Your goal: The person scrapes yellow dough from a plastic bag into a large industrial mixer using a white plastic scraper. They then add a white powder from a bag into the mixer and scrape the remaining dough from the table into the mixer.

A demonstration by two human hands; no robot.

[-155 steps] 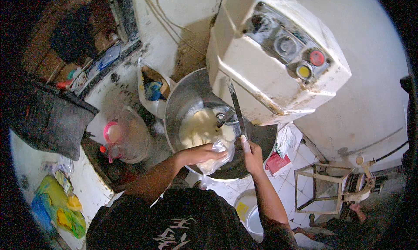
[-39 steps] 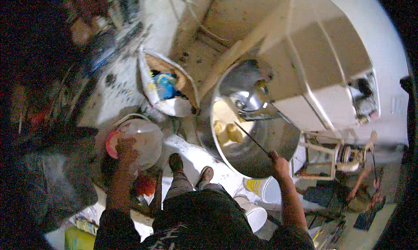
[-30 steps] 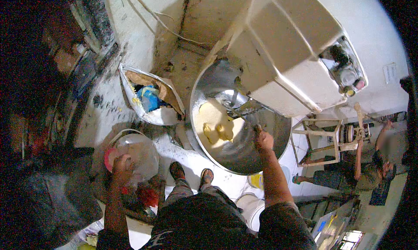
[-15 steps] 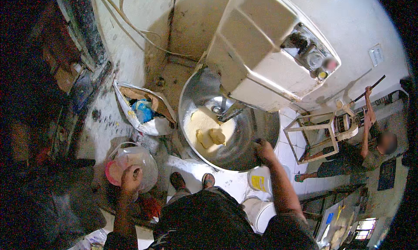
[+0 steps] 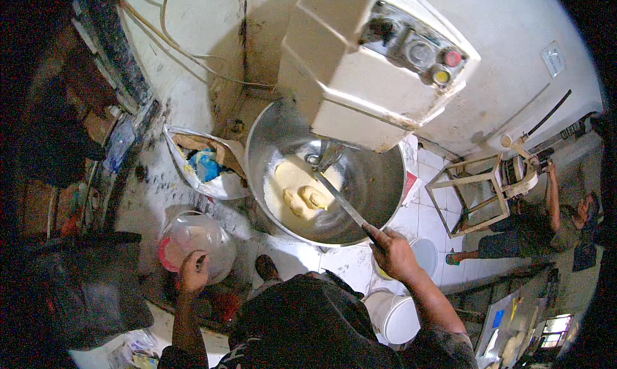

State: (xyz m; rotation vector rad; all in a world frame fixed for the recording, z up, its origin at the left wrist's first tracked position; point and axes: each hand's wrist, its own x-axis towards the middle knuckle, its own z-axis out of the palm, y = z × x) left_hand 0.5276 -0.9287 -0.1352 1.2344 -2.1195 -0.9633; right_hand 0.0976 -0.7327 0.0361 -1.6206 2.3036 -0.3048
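A large steel mixing bowl [image 5: 390, 195] stands before me under the cream mixer head [image 5: 360, 89]. Pale powder [image 5: 273, 192] lies in it, with soft yellow lumps [image 5: 313, 198] on top. My right hand [image 5: 393, 256], just outside the near right rim, is closed around a dark-ended long flat metal bar [image 5: 344, 206]. The bar slants over the rim, its far end beside the mixer's central fitting [image 5: 313, 159]. My left hand [image 5: 194, 272] is curled closed in front of a translucent plastic bucket [image 5: 222, 256] with a pink patch; whatever it may hold is hidden.
An open white sack [image 5: 225, 188] with blue plastic inside leans left of the bowl. White lidded buckets [image 5: 395, 321] stand near my right arm. Another person [image 5: 546, 231] is at a wooden frame [image 5: 466, 195] on the right. A cable [image 5: 180, 47] hangs along the wall.
My right hand has shifted downward from the bowl's rim, and the metal bar now shows clearly in it. My left hand stays by the bucket. The view has turned slightly; the other person's arm is lower.
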